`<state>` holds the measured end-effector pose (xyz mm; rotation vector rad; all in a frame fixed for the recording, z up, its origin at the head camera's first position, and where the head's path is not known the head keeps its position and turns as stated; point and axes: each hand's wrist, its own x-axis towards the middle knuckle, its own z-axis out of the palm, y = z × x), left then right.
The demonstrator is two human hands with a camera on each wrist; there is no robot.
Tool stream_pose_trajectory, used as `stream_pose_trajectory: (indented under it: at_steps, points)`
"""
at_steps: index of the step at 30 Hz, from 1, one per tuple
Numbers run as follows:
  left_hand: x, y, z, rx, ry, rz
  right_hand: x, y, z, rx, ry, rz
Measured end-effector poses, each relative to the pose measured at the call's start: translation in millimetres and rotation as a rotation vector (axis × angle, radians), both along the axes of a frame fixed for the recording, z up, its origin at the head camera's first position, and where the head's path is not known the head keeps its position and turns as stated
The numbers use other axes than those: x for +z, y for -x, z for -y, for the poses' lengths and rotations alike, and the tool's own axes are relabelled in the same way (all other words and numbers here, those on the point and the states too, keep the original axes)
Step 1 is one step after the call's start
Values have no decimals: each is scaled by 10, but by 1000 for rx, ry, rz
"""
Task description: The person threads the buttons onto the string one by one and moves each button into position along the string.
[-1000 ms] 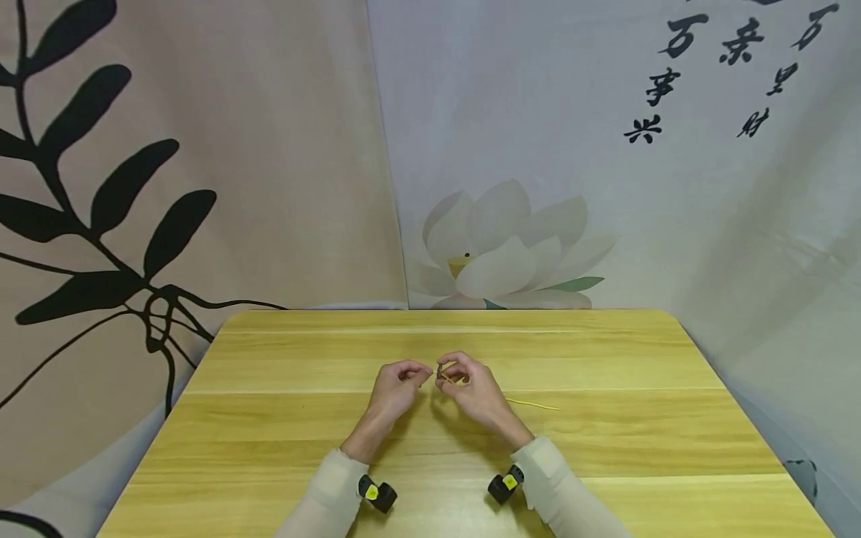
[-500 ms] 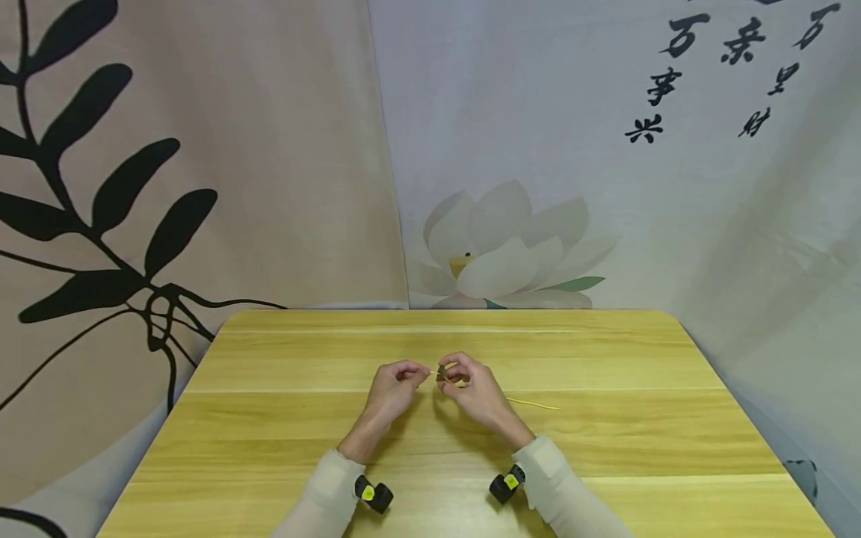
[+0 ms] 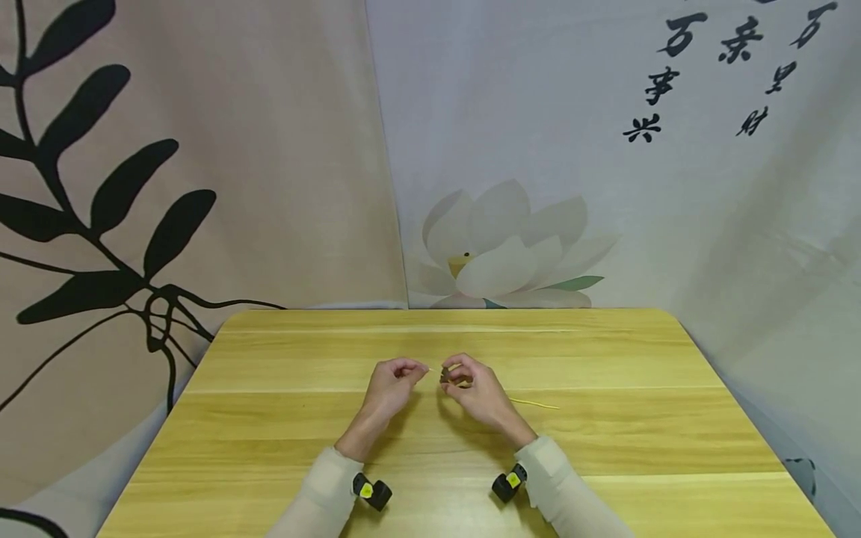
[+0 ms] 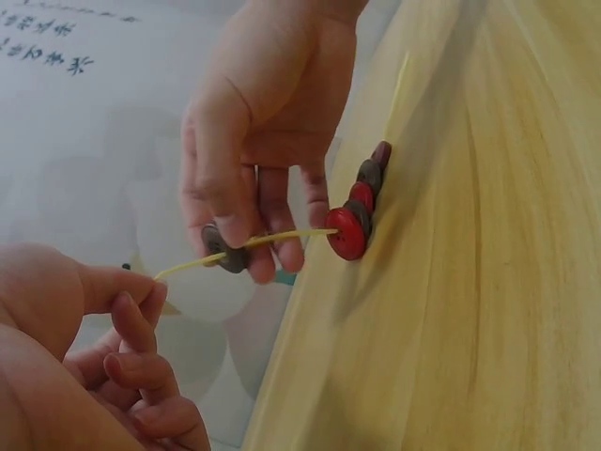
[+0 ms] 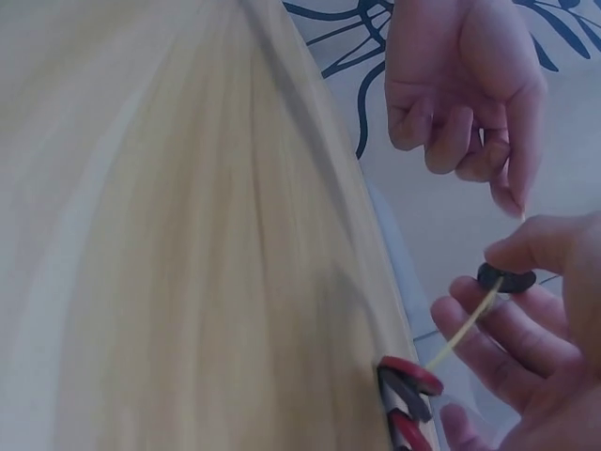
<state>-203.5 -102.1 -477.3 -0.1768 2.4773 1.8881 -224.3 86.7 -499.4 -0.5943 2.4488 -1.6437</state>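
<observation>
My left hand (image 3: 392, 385) pinches one end of a thin yellow cord (image 4: 188, 266) between thumb and index finger. That cord passes through a dark grey button (image 4: 215, 244), which my right hand (image 3: 476, 390) holds by thumb and fingers. In the right wrist view the grey button (image 5: 518, 281) sits under the right thumb. Farther along the same cord, several red and dark buttons stand in a leaning row on the table, with a red button (image 4: 344, 237) in front. The head view largely hides this row behind the right hand.
A wooden table (image 3: 269, 448) lies under both hands. The cord's loose tail (image 3: 535, 404) rests on it to the right. Behind the table hang printed cloths (image 3: 303, 149). Each wrist wears a small black camera (image 3: 373, 493).
The left hand has drawn a little to the left and the right hand slightly to the right. The gap between them is wider, with some cord showing in it.
</observation>
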Motion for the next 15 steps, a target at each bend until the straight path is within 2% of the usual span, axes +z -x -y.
stream_pose_trajectory:
  at_steps: [10, 15]
  points:
    - [14, 4, 20, 16, -12, -13, -77, -8, -67, 9, 1, 14]
    - [7, 2, 31, 20, -24, -8, -107, 11, -106, 13, -38, 10]
